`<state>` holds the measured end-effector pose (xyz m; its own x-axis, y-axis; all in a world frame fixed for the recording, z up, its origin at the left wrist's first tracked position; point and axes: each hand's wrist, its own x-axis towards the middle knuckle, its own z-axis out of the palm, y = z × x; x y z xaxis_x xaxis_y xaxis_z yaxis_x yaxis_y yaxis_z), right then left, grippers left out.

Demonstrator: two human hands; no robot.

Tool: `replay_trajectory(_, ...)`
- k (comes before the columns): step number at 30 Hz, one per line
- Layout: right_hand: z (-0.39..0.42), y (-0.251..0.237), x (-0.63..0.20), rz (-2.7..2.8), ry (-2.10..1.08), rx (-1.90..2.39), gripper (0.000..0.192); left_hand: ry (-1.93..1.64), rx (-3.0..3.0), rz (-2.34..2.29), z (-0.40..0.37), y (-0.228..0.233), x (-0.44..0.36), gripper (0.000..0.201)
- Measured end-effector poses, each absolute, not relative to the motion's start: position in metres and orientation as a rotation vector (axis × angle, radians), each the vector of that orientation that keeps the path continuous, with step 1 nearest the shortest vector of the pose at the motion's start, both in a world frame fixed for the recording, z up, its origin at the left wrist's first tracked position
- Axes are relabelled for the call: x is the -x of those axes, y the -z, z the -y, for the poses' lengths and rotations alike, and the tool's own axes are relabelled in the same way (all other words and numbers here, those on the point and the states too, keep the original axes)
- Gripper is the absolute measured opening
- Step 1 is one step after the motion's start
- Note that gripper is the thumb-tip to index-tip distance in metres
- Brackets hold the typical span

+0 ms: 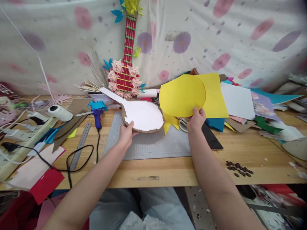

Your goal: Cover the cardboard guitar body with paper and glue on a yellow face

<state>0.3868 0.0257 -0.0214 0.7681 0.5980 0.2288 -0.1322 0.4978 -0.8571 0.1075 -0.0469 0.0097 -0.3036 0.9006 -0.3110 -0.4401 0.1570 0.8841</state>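
left hand pinches the white guitar-shaped cutout low over the cutting mat on the counter; right hand grips the yellow foam round beside it. looks like a matching step: the round needs laying squarely over the cutout's body.

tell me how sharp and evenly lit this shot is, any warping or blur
Head view: soft, even light with faint shadows; the white cutout in the left hand and the yellow disc in the right hand look sharp; edges bend and corners blur, fisheye-style.
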Motion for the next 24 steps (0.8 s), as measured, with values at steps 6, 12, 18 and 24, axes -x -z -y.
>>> replay_trajectory(6,0.012,-0.008,-0.342,1.503,-0.123,1.069,0.022,-1.480,-0.468,-1.238,0.076,0.013,-0.126,0.018)
replay_trajectory(12,0.027,-0.005,-0.328,2.244,-0.221,0.898,0.032,-1.437,-0.558,-1.196,0.076,0.013,-0.112,0.022)
replay_trajectory(18,0.021,0.010,-0.326,2.205,-0.601,0.831,0.027,-1.594,-0.714,-1.644,0.069,0.014,-0.081,0.022)
replay_trajectory(24,0.023,-0.001,-0.319,2.195,-0.759,0.760,0.021,-1.594,-1.546,-1.855,0.035,-0.003,-0.063,0.021)
